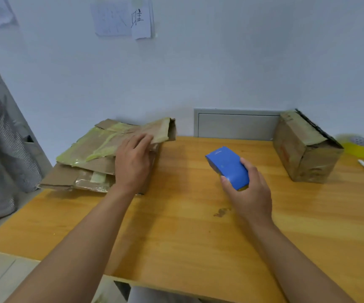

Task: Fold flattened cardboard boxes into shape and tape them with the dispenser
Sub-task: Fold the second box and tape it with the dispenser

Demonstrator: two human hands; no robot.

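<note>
One taped box [305,147] stood at right. The left hand [133,158] lay flat on the flattened stack [102,154] left of centre, apparently unfolded; the right hand [248,189] gripped the dispenser [229,165].

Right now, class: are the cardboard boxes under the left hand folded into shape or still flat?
Flat. The flattened cardboard boxes lie stacked on the table, left hand resting on top.
</note>
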